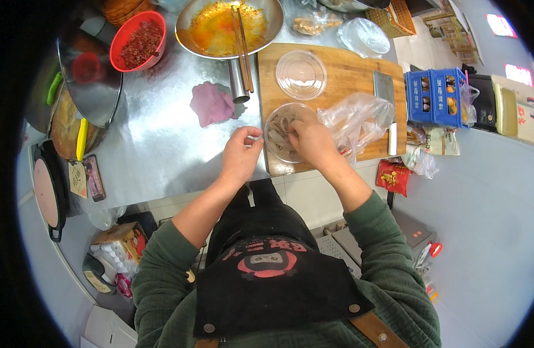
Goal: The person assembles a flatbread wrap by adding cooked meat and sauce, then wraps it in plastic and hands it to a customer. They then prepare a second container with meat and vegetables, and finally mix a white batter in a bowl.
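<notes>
Round clear plastic bowl (pixel 281 158), greyish-brown strips (pixel 277 137); right hand (pixel 312 139) inside, hold unclear from here; left hand (pixel 242 152) beside, narrowly parted. Apparent step: arranging; next, probably, light pinching.

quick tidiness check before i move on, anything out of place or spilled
No clear spill or damage. Slightly untidy: a crumpled purple cloth lies on the steel counter, and a plastic bag sprawls against the cleaver on the board, crowding its blade.
</notes>
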Available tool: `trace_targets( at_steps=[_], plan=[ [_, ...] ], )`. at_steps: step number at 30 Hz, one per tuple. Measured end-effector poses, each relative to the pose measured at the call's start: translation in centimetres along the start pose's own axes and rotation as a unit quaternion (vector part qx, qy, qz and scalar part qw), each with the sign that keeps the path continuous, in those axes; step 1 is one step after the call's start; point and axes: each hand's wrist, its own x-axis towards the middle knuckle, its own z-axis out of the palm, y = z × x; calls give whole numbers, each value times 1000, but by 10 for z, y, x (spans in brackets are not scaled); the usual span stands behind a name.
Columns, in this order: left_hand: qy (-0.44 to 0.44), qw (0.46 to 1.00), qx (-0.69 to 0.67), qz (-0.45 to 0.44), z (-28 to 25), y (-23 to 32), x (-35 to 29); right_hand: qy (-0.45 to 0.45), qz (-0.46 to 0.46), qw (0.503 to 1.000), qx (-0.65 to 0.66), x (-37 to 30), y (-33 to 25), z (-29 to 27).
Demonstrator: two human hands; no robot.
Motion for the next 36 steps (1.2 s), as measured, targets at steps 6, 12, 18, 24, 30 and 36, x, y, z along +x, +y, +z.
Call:
trace_targets(
  at_steps=[6,12,18,24,30,36],
  plan=[
    [1,997,-77,-7,-15,-1,4,75,22,987,138,-20,-1,-41],
    [-12,987,-158,-27,-30,18,9,99,106,941,307,-45,-10,-72],
    [-6,955,-284,-84,-52,53,28,66,47,988,128,-37,-6,-69],
    [-30,939,-333,-77,-59,88,49,13,-15,999,33,-21,-3,-62],
    [-39,921,-363,-136,-55,107,67,-124,-268,951,-89,14,-5,-32],
    [-11,914,-368,-170,-47,110,81,-211,-179,961,-19,44,35,-82]
  ],
)
